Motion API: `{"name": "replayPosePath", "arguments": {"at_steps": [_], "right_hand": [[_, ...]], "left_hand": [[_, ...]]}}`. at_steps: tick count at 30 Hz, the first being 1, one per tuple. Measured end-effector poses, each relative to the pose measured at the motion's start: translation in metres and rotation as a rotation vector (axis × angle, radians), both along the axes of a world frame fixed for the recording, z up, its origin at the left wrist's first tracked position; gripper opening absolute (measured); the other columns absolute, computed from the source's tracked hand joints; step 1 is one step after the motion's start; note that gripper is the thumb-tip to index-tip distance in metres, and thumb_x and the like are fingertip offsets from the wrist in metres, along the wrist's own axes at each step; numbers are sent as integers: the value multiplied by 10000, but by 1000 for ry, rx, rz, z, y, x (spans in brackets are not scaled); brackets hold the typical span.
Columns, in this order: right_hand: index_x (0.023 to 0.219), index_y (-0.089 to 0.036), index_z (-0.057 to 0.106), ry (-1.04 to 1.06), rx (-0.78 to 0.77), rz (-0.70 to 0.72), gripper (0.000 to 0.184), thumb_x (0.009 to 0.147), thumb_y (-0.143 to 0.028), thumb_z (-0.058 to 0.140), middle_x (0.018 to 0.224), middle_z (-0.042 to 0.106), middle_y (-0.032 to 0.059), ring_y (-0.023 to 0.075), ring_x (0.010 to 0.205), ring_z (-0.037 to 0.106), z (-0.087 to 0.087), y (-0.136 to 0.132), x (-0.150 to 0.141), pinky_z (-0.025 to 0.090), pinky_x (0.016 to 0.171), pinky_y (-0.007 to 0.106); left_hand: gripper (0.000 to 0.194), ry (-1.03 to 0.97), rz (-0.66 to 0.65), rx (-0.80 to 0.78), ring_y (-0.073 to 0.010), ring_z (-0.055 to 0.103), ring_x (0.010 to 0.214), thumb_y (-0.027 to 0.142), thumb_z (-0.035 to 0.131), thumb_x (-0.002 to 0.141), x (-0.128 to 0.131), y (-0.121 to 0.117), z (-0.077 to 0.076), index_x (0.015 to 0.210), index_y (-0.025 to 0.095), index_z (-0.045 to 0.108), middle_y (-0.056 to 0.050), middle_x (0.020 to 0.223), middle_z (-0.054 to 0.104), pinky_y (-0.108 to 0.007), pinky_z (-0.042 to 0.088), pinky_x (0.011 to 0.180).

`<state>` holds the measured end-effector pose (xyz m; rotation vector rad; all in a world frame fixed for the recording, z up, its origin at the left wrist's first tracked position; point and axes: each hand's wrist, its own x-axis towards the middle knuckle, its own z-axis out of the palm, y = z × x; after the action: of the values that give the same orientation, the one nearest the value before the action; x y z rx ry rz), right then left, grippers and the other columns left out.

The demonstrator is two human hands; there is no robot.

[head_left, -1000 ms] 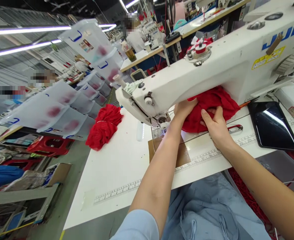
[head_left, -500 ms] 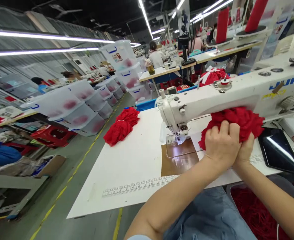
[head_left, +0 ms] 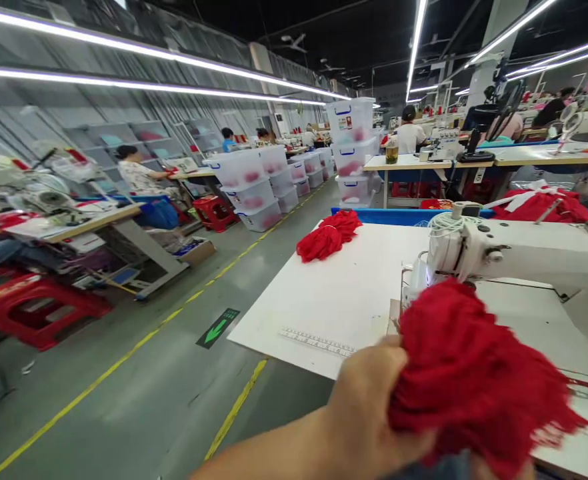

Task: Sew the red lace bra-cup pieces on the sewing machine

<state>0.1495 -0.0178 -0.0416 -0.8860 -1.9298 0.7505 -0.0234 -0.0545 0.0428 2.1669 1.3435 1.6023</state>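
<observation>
My left hand (head_left: 369, 400) is closed round the left side of a thick bundle of red fabric (head_left: 474, 373) with ragged edges. The bundle is held up close to the camera, in front of the white sewing machine (head_left: 534, 250), and covers part of its needle area. Only a sliver of my right hand (head_left: 481, 468) shows under the bundle at the bottom edge; it appears to grip the cloth from below, its fingers mostly hidden. Another red bundle (head_left: 328, 237), tied round the middle, lies at the far left of the white sewing table (head_left: 334, 300).
A ruler strip (head_left: 317, 341) runs along the table's front edge. Behind the machine is red cloth with white ties (head_left: 544, 202). Stacked clear bins (head_left: 251, 190) and a red stool (head_left: 39, 307) stand across the aisle, with yellow floor lines. Other people sit at machines farther off.
The red bundle has come out from under the machine's arm, toward me and up off the table, with my hands on it. My view has swung to the right-hand side's opposite, leftward.
</observation>
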Motion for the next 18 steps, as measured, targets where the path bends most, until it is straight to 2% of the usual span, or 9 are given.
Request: {"name": "replayPosePath", "arguments": {"at_steps": [2,3,5,7,10,12,14,16,18], "right_hand": [[1529,-341,385,29,3,40,635,934,-463,569,1314,627,87,389,1259,580,3,-4,-29,563,973,529],[1526,-319,366,44,-9,76,598,963,-434,535,1355,597,99,365,1292,558,6,-2,-46,525,1036,525],[1470,-266,393,53,-82,189,495,1001,-399,482,1392,544,132,324,1322,524,13,9,-81,458,1112,515],[1407,-205,438,36,-197,291,478,983,-419,488,1365,527,164,323,1317,508,16,26,-114,429,1130,525],[1397,-165,465,14,-269,373,541,899,-365,539,1258,572,172,303,1110,627,8,49,-147,539,996,516],[1453,-195,433,11,-298,396,604,875,-332,541,1268,572,159,271,1042,656,-3,58,-153,600,870,463],[1483,-240,412,13,-320,413,635,869,-334,542,1321,548,146,251,1053,658,-12,62,-151,619,783,410],[1470,-242,426,15,-339,420,617,874,-350,542,1306,559,143,243,1034,664,-17,64,-144,621,752,393],[1456,-220,430,14,-364,419,575,910,-373,525,1247,593,143,239,986,675,-19,65,-139,622,755,399]], "left_hand": [[286,-126,50,-299,-164,663,730,419,668,900,-37,-10,2,1065,232,528,-10,904,708,-257,533,659],[279,-180,95,-401,-159,654,733,427,663,902,-54,-11,3,1048,233,527,2,897,698,-255,529,665],[287,-256,196,-481,-174,655,795,463,633,903,-89,-5,3,1031,230,524,1,923,687,-271,533,715],[322,-227,308,-494,-201,657,866,494,614,881,-126,10,-2,1033,229,515,-11,967,682,-302,534,782],[342,23,523,-587,-244,653,897,537,571,852,-187,42,-18,994,234,501,-21,948,678,-364,522,851],[324,80,566,-667,-270,652,881,531,580,847,-225,61,-30,945,227,526,-40,908,684,-405,523,860],[292,109,587,-699,-274,649,934,509,545,885,-252,73,-38,932,221,555,-64,951,692,-411,516,905],[327,134,609,-699,-275,642,1014,518,519,918,-266,77,-41,1006,208,579,-94,1067,687,-416,499,959],[429,160,635,-675,-297,616,1125,543,537,919,-268,73,-38,1164,192,566,-137,1238,638,-450,466,1020]]}}
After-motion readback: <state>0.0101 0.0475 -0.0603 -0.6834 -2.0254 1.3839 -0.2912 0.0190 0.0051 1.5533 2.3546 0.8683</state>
